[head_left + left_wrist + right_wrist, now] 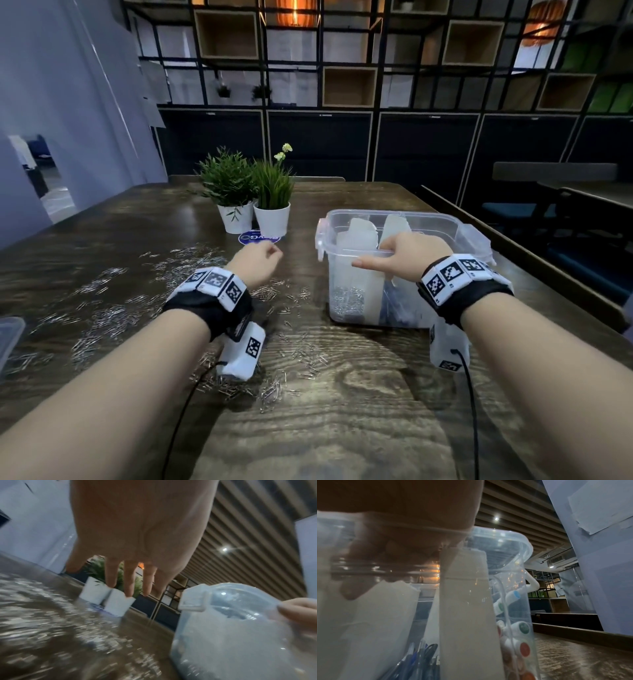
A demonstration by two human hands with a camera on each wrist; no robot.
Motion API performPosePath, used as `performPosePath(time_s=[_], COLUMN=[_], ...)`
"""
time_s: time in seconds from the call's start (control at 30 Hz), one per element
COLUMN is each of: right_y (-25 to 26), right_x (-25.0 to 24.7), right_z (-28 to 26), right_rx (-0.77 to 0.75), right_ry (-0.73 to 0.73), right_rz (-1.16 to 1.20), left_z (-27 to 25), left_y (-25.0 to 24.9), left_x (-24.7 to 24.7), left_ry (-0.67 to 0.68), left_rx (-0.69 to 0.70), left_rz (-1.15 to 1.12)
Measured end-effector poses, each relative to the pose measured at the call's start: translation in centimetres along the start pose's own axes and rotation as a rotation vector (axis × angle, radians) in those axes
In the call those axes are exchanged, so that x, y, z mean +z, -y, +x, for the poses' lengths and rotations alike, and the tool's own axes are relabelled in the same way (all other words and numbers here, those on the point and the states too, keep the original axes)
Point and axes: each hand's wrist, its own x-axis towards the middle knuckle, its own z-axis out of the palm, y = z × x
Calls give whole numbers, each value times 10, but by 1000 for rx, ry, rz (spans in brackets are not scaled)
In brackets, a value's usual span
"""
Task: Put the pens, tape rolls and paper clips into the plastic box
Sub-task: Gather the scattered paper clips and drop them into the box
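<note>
My clear glossy plastic box, shiny metal paper clips, dark grained wood table, matt white pots

both forearms are bare, no sleeves. each wrist has a wide black fabric wrist strap with a row of white square tiles printed with black pixel-pattern markers across the top; the right one is the same, strap and tiles. under each wrist hangs a white boxy camera unit with another marker on its side, plus a thin black cable trailing back along the arm
</note>
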Motion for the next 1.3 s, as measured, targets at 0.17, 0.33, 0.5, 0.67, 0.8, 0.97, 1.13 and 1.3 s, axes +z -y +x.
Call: performPosePath(time_s=[0.17,0.33,0.5,0.67,0.8,0.97,1.13,1.3], right_y=[7,43,91,99,102,105,109,112], right_x=[-9,-6,31,82,96,97,96,96], right_z=[-9,-23,-36,-33,-31,-30,-30,-36], right_rx=[-51,-249,-318,-241,-250,-268,-271,-300], right_ry=[-144,-283,173,450,428,400,410,376], right_rz=[69,247,304,-2,-36,136,169,138], left_z=[-58,-76,-75,-72,-71,-71,-67,-66], left_y=[51,56,61,64,58,65,72,65], left_x=[-4,2,3,5,9,-2,1,5], left_ry=[450,555,490,489,478,534,562,526], left_rx=[-217,-173,-189,-186,-191,-182,-191,-170], left_rz=[116,280,262,237,296,213,167,238])
